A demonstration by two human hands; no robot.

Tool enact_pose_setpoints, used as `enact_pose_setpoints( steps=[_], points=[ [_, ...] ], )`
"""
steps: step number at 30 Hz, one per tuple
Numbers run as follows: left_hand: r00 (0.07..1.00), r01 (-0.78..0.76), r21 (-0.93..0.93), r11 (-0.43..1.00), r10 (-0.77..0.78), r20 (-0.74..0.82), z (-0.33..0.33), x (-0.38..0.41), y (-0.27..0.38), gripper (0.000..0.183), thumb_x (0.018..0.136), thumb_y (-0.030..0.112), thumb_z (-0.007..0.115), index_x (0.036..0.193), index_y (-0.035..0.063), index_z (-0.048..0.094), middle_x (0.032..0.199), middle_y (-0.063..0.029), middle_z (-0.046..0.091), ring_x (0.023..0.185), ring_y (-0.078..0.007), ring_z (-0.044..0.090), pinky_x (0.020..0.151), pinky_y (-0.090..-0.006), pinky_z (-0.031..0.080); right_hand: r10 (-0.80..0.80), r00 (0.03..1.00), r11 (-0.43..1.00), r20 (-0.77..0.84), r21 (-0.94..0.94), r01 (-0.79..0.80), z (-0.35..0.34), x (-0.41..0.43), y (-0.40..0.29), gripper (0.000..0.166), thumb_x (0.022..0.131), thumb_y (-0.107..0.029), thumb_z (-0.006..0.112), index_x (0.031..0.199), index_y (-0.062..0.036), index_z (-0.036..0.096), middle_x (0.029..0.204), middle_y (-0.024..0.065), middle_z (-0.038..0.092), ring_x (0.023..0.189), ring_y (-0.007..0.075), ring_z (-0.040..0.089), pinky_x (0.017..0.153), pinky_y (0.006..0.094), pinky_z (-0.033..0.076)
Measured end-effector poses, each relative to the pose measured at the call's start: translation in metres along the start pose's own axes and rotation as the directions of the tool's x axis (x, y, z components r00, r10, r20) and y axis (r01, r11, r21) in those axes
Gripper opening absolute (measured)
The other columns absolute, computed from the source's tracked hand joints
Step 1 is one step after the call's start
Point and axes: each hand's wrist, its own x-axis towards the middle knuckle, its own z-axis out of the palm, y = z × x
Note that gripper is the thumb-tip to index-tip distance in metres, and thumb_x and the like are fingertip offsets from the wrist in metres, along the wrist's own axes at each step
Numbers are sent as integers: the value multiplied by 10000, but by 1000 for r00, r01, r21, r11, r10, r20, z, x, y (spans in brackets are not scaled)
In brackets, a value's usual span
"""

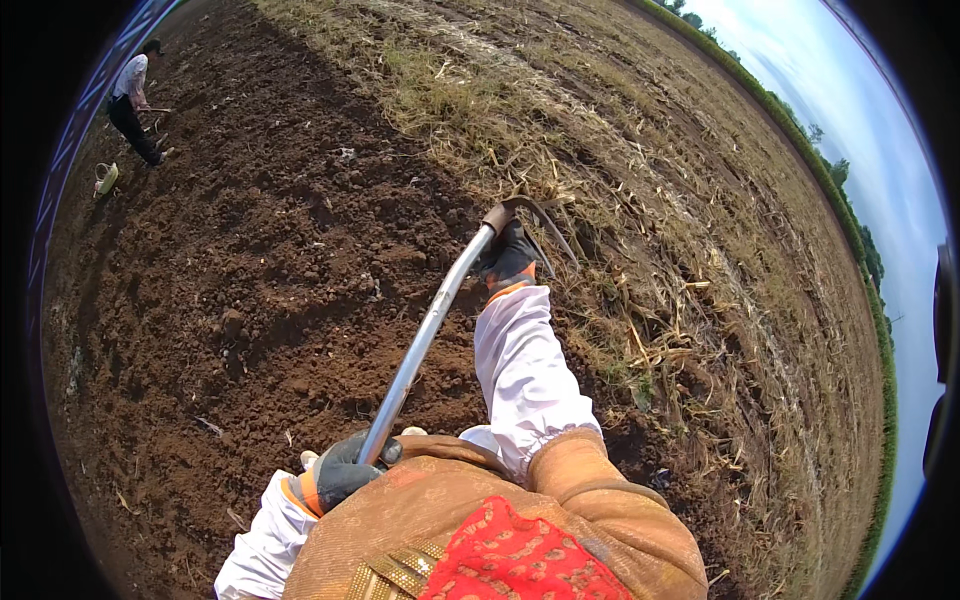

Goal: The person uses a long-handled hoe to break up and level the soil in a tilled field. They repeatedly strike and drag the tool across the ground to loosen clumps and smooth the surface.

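Observation:
A pronged hoe with a silvery metal handle (pixel 426 330) lies slanting across the view in front of my body. Its rusty brown hoe head (pixel 517 204) is at the upper end, with curved tines pointing right over the dry stalks. My left hand (pixel 343 469), in a grey, black and orange work glove, grips the lower end of the handle near my waist. Gloved the same way, my right hand (pixel 510 253) is closed around the top of the handle just under the head. The tines and handle partly hide its fingers.
Dark tilled soil (pixel 247 300) spreads to the left. Dry crop stubble (pixel 697 285) with straw covers the right. Another person (pixel 133 105) stands bent at the far left, holding a tool, near a pale basket or bag (pixel 106 180).

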Motion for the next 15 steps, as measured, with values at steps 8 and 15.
enact_pose_setpoints(
  steps=[8, 15],
  points=[
    [999, 28, -145, 989, -23, 37, -6, 3, -11, 278, 682, 69, 611, 906, 40, 448, 775, -56, 515, 646, -117, 538, 591, -239, 451, -205, 948, 926, -245, -363, 107, 6, -18, -8, 125, 842, -150, 526, 814, -34, 564, 681, 50, 563, 520, 136, 508, 419, 247, 413],
    [995, 24, -120, 992, -35, -90, -8, 4, -2, 284, 646, 20, 571, 893, 31, 430, 626, -39, 499, 491, -98, 489, 453, -214, 389, -67, 992, 904, -109, -428, 14, 15, -42, -17, 122, 840, -155, 528, 848, -36, 557, 631, 57, 543, 470, 128, 483, 392, 227, 377]
  ],
)
